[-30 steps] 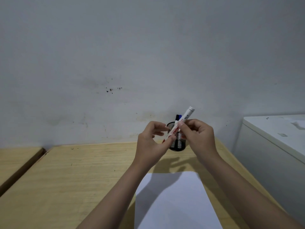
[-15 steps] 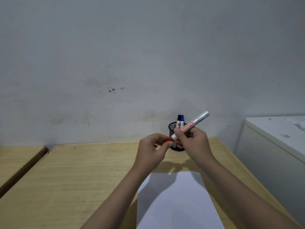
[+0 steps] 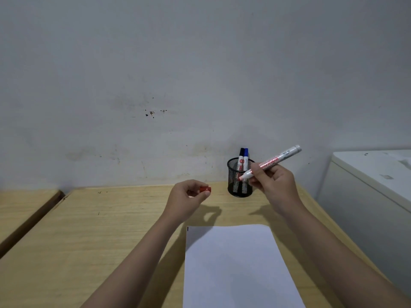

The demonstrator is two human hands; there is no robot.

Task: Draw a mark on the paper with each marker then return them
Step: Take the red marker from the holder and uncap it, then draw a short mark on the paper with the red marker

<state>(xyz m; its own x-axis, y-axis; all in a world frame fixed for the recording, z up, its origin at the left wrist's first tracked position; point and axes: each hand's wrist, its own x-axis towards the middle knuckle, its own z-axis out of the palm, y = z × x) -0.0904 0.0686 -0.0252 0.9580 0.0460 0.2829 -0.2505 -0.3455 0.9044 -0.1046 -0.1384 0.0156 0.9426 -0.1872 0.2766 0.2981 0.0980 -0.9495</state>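
A: On the desk [image 3: 93,252], how many of each thing?

B: One sheet of paper [image 3: 238,267], one mesh cup [image 3: 235,176], and three markers in all. Two stand upright in the cup, a black-capped marker [image 3: 241,155] and a blue-capped marker [image 3: 246,154], touching side by side. The third, a red marker [image 3: 272,162], is up in the air. One red cap [image 3: 204,189] is off it.

A: And the edges, the free room?

B: The cup stands at the desk's far edge, near the wall [image 3: 200,74]. The paper lies nearer the person, its near end cut off by the frame's bottom, with a small dark mark at its far left corner. Bare wood lies between paper and cup, and a wide bare stretch runs left of the paper. A gap separates the desk from a second wooden surface [image 3: 20,210] on the left. A white cabinet [image 3: 369,192] stands close along the right edge.

A: The hands?

B: The left hand [image 3: 186,201] is curled, thumb and forefinger pinching the cap, above the wood left of the cup. The right hand [image 3: 274,185] is closed around the red marker's lower barrel, in front of the cup. The marker is tilted, bare tip down-left, tail up-right. The two hands are well apart, and neither touches the paper.
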